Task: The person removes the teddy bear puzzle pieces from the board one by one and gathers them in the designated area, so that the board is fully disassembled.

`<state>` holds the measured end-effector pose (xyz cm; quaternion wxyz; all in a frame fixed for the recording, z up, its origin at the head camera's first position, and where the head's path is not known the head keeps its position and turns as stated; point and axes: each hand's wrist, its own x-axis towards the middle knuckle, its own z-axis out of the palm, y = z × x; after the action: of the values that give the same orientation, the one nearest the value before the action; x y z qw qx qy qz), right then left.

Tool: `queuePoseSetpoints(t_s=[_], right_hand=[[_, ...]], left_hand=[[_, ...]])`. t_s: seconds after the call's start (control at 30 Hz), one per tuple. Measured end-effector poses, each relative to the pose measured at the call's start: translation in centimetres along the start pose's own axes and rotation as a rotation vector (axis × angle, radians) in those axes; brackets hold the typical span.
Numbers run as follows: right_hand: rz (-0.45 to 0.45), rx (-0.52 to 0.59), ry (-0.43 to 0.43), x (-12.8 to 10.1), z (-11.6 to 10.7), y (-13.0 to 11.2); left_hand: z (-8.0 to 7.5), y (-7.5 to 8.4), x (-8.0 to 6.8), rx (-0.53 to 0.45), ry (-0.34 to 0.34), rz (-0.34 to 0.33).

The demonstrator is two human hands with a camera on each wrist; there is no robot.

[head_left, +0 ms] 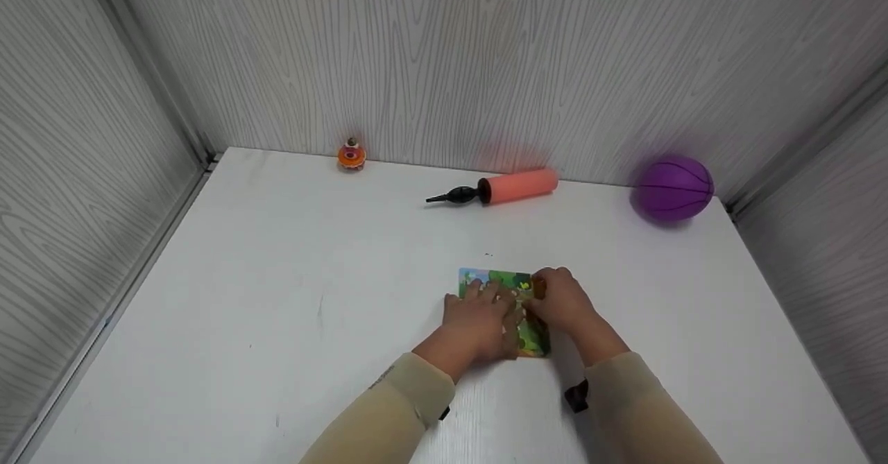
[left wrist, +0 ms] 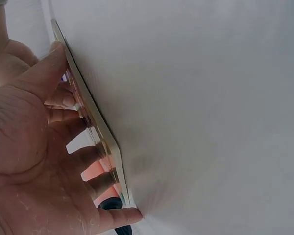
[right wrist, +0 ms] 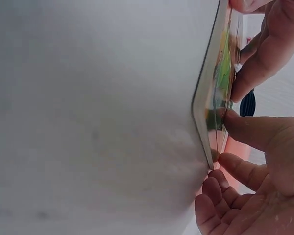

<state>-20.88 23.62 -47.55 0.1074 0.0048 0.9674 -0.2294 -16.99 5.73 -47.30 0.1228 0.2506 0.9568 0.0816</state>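
Observation:
A thin square board (head_left: 535, 345) with a colourful printed picture, like a jigsaw puzzle, lies flat on the white table. Over its left and middle part spreads my left hand (head_left: 479, 322), the fingertips resting on the picture and the thumb at the near edge. In the left wrist view the board's pale side (left wrist: 118, 161) shows beside that hand's spread fingers. My right hand (head_left: 565, 301) is at the far right corner. Its thumb and forefinger touch the glossy top (right wrist: 225, 68), and its other fingers curl by the edge. Whether they pinch a piece is hidden.
A balloon pump (head_left: 520, 186) with a coral barrel and black nozzle lies near the back wall. To its left stands a small orange and pink toy (head_left: 352, 155). A purple ball (head_left: 673, 188) with black lines sits in the back right corner. Wood-grain panels (head_left: 416, 62) enclose the table.

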Motion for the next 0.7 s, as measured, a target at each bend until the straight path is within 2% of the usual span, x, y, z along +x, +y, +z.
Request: queuePoseSetpoints(t_s=[0.27, 0.4, 0.7], right_hand=[[0.024, 0.056, -0.031, 0.5, -0.1, 0.1], [0.044, 0.103, -0.059, 0.9, -0.1, 0.3], [0.099, 0.216, -0.089, 1.5, -0.7, 0.7]], left_hand=[[0.2, 0.2, 0.1, 0.001, -0.027, -0.018], [0.3, 0.2, 0.1, -0.028, -0.017, -0.031], [0.3, 0.1, 0.1, -0.051, -0.005, -0.007]])
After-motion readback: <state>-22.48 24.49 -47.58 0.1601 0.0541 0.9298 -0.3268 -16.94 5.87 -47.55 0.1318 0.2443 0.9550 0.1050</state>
